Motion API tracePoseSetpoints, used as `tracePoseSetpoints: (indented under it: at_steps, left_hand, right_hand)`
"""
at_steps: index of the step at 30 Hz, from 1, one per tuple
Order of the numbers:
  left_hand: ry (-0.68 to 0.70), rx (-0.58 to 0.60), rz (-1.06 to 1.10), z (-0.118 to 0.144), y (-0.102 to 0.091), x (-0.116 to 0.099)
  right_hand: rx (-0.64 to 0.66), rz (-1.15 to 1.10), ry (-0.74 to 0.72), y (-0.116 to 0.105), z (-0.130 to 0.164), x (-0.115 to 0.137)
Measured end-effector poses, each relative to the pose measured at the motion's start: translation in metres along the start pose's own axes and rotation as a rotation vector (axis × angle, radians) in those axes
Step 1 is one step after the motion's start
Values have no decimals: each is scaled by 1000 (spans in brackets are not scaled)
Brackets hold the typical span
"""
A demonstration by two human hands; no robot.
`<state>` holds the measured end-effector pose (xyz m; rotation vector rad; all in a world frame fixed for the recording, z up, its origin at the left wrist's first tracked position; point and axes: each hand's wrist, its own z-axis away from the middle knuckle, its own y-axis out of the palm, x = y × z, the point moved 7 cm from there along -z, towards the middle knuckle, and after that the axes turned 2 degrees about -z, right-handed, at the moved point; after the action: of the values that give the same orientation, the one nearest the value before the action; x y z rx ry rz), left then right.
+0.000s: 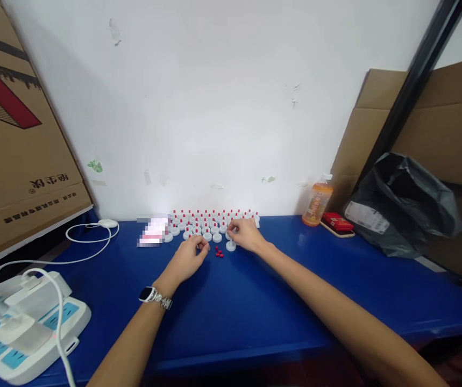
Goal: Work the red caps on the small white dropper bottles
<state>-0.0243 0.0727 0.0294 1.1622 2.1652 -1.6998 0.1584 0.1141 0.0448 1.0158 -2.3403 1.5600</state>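
Several small white caps with red tips stand in rows at the back of the blue table, against the white wall. My left hand, a watch on its wrist, rests just in front of them with fingers pinched near a white cap. My right hand reaches into the right end of the rows, fingers curled on a cap; what it pinches is too small to tell. A few loose red tips lie between my hands, next to a plain white cap.
A white power strip with cables sits at the front left, under a large cardboard box. An orange drink bottle, a red pack on a phone and a black plastic bag stand at the back right.
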Motion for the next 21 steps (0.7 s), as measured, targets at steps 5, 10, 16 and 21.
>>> tracePoseSetpoints:
  at_steps: [5,10,16,21]
  left_hand:
    - [7,6,21,1,-1,4]
    - [-90,93,74,4,0,15]
    - [-103,88,80,5,-4,18]
    - [-120,78,48,3,-1,24]
  right_hand:
    - [39,-100,22,7,-1,-3]
    - [-65,-82,28,6,0,-6]
    - [-30,138,-79,21,-17,31]
    - [66,268,-142,47,-32,52]
